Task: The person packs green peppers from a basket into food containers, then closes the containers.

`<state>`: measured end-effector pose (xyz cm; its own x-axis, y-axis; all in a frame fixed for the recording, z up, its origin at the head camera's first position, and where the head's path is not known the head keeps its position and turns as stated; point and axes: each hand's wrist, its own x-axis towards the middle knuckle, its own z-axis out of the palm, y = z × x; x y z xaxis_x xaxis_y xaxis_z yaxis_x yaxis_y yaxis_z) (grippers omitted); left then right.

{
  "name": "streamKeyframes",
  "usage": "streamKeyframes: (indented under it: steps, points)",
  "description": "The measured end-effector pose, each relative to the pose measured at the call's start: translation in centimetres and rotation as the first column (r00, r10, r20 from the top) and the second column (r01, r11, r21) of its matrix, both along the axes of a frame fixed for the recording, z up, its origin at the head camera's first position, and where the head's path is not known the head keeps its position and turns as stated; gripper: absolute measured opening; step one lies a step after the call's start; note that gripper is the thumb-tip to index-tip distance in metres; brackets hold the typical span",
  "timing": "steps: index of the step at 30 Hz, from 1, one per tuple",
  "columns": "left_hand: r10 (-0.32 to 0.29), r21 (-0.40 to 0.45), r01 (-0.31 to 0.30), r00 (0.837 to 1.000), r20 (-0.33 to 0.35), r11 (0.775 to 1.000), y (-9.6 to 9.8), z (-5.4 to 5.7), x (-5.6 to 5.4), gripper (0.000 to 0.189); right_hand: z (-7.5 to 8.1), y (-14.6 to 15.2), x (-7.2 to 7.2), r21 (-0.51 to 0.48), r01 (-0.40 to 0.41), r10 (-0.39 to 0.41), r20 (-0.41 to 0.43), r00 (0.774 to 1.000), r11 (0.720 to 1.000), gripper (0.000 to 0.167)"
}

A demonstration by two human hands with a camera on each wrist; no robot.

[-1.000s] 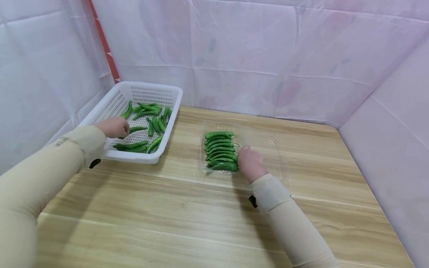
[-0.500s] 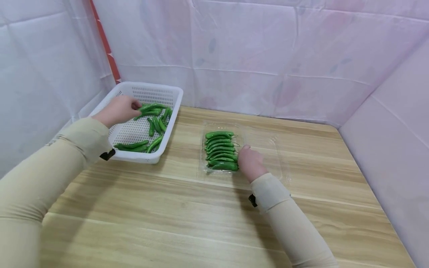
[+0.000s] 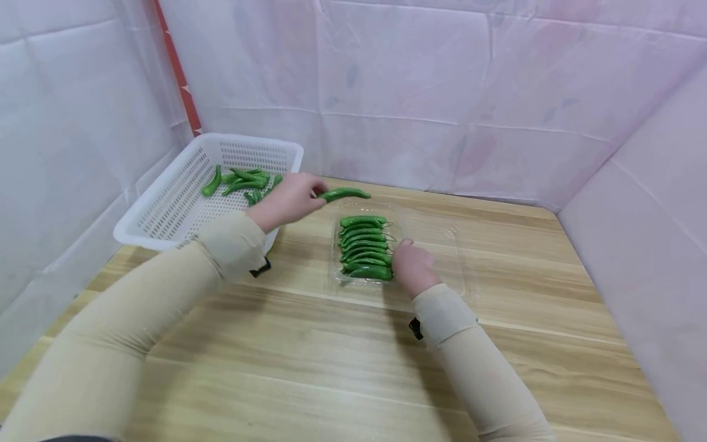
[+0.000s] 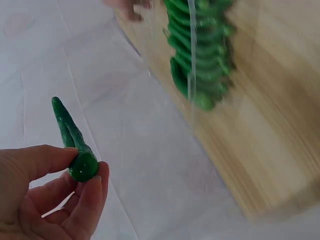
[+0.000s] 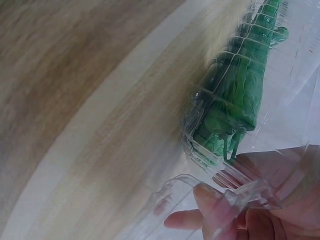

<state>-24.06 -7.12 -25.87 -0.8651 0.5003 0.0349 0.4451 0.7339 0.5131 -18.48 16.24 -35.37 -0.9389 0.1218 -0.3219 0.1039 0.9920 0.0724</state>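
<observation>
My left hand pinches a green chili pepper between thumb and fingers, in the air between the basket and the plastic box. In the left wrist view this pepper points away from the fingers. The clear plastic box lies on the table with its lid folded out to the right. Inside it, several green chili peppers lie side by side in a row. My right hand grips the box's edge between base and lid; the right wrist view shows the thumb on the clear plastic.
A white perforated basket stands at the back left, with several loose chili peppers in it; the left forearm hides part of it. Pale curtains enclose the wooden table at the back and sides.
My left hand has picked a chili pepper out of the basket and carried it right, toward the plastic box. The right hand has stayed in place on the box's edge.
</observation>
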Motion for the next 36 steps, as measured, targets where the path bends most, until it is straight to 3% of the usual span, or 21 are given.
streamKeyframes:
  steps: [4,9,15,19,27,36]
  points:
    - [-0.037,-0.055,0.036,0.999,-0.018,0.998,2.7,-1.3,0.6,0.019,0.0,0.1,-0.1,-0.006,0.009,-0.009,-0.001,1.0,1.0,0.049]
    - [-0.011,-0.083,0.007,0.999,-0.051,0.997,5.0,-3.3,0.8,0.016,0.0,0.3,-0.2,-0.016,0.02,-0.02,-0.007,1.0,1.0,0.048]
    - [0.036,-0.173,-0.069,0.981,-0.189,0.982,6.9,-5.8,0.4,0.016,0.1,0.4,-0.3,-0.01,0.021,-0.022,-0.009,1.0,1.0,0.048]
    - [0.06,-0.221,-0.112,0.971,-0.232,0.969,7.5,-7.0,0.2,0.018,0.0,0.4,-0.3,-0.021,0.032,-0.032,0.004,0.999,0.999,0.048]
    - [0.093,-0.222,-0.153,0.961,-0.259,0.963,7.4,-9.2,-0.9,0.015,-0.3,0.1,-0.4,0.014,0.012,-0.012,0.01,1.0,1.0,0.047]
    - [0.088,-0.235,-0.146,0.966,-0.242,0.961,7.4,-10.1,-1.6,0.014,-0.5,0.0,-0.4,0.026,0.019,-0.019,0.002,1.0,0.999,0.047]
